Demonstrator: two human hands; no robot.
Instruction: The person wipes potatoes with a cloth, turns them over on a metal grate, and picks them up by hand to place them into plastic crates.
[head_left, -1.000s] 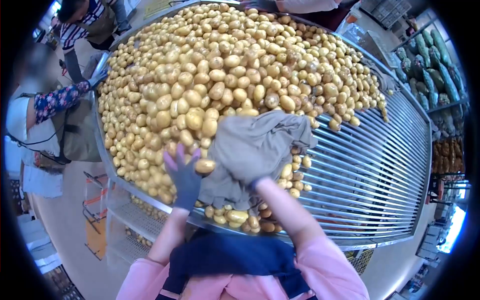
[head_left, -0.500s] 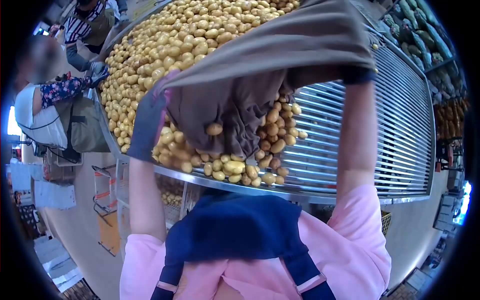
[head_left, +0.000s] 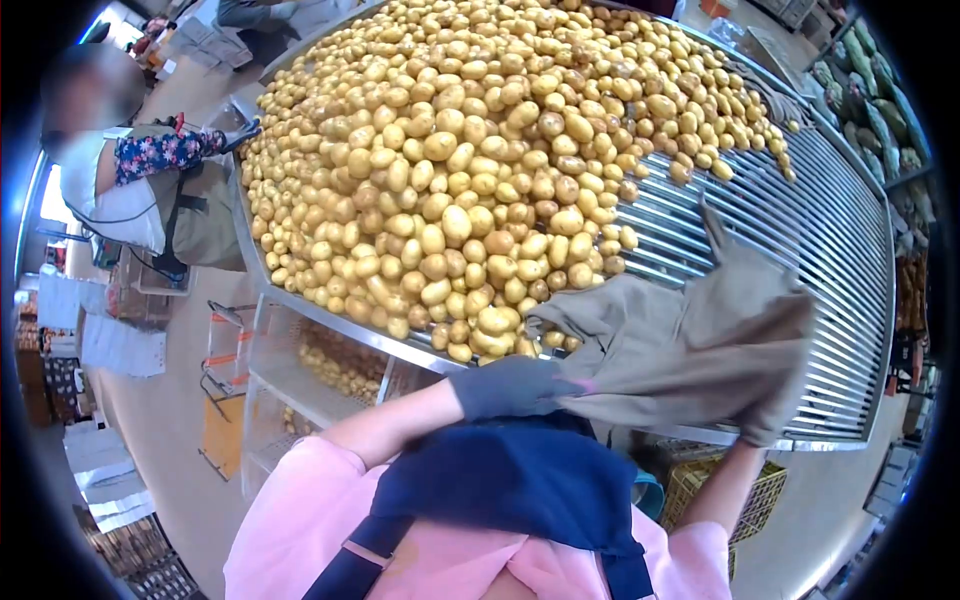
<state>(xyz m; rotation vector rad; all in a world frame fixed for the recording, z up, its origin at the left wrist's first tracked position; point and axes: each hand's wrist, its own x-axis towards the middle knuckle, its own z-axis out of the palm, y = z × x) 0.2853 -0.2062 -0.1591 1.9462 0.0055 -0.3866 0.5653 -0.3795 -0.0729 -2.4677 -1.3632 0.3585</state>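
Observation:
A large grey-brown cloth [head_left: 690,340] lies bunched and creased over the near side of the slatted metal table, low on the roller-like bars. My left hand [head_left: 515,388], in a dark grey glove, is closed on the cloth's left end by the table's front edge. Toward the right front corner, my right hand [head_left: 768,415] grips the other end; its fingers are partly hidden by folds and blurred. Left of the cloth, a broad heap of yellow potatoes [head_left: 450,220] spreads over the table, some touching the cloth's edge.
Metal bars [head_left: 830,280] of the table show at right, inside a steel rim [head_left: 350,338]. Another person in a flowered sleeve [head_left: 165,160] stands at the left edge. Below are a clear bin [head_left: 275,375], a yellow crate [head_left: 700,490] and an orange folding stool [head_left: 222,435].
The cloth has come down from over the potatoes to the right front. Both hands moved with it, the left one rightward and the right one lower. More of the heap shows.

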